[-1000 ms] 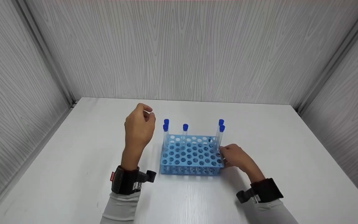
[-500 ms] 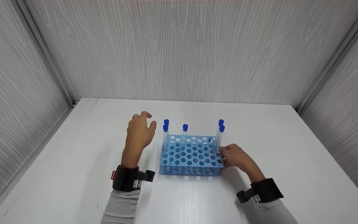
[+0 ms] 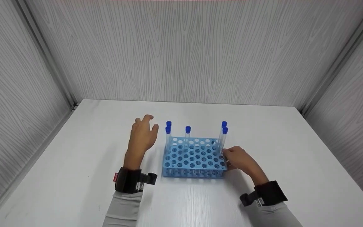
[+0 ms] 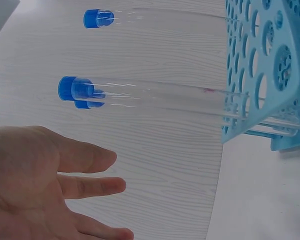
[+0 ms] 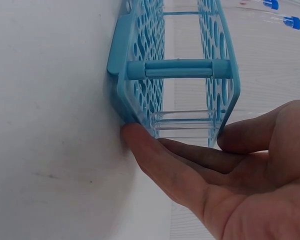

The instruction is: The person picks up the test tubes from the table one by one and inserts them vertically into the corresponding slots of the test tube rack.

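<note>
A light-blue test tube rack [image 3: 181,169] stands on the white table, its top full of round holes. Two clear test tubes [image 3: 168,138] with blue caps are upright at its left end, a single test tube [image 3: 187,136] is left of centre, and two test tubes [image 3: 223,138] are at the right end. My left hand [image 3: 142,135] hovers left of the rack, thumb and fingers apart, holding nothing; the left wrist view puts it beside the capped ends. My right hand [image 3: 239,159] holds the rack's right end, thumb at the upper plate and a finger down at the base [image 5: 121,102].
The white tabletop [image 3: 295,151] reaches back to a grey wood-grain panel [image 3: 181,50]. Similar panels rise on the left [image 3: 14,110] and right [image 3: 354,126]. A wrist camera mount [image 3: 128,179] is strapped to the left forearm, with another wrist camera mount [image 3: 269,193] on the right.
My left hand has uncurled its fingers, spread the thumb away and come slightly lower in the head view. The right hand, rack and tubes have stayed in place.
</note>
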`<action>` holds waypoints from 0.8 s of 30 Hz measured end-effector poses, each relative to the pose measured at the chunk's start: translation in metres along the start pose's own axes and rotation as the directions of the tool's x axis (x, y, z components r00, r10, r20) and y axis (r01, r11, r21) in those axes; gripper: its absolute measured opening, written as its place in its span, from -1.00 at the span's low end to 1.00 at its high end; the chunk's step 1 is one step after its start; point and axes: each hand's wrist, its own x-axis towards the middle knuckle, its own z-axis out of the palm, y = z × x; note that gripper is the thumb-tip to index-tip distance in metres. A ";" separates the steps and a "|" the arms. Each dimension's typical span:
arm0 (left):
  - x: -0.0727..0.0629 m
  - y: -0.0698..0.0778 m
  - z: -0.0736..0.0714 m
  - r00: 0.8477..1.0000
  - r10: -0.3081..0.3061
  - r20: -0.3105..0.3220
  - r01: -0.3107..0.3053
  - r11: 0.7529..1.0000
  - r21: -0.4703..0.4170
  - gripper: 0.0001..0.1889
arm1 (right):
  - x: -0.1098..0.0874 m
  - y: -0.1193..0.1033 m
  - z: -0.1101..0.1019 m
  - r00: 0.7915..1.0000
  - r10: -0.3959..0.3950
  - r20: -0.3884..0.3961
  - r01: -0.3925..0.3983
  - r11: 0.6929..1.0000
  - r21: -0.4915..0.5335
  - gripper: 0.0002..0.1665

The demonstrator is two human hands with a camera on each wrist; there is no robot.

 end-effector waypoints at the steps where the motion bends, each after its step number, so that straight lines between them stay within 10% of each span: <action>1: 0.001 0.000 0.001 1.000 -0.005 0.007 0.005 1.000 0.002 -0.49 | 0.000 0.000 0.000 1.000 0.000 -0.001 0.000 1.000 0.002 -0.49; 17: 0.008 -0.010 0.010 0.993 -0.071 0.098 0.064 0.995 0.076 -0.32 | -0.001 0.002 -0.007 1.000 -0.018 -0.001 0.018 1.000 -0.007 -0.50; 24: 0.008 -0.016 0.010 0.995 -0.033 0.091 0.021 0.992 0.127 -0.22 | -0.002 0.000 -0.017 0.954 -0.143 -0.263 0.103 0.982 -0.160 -0.60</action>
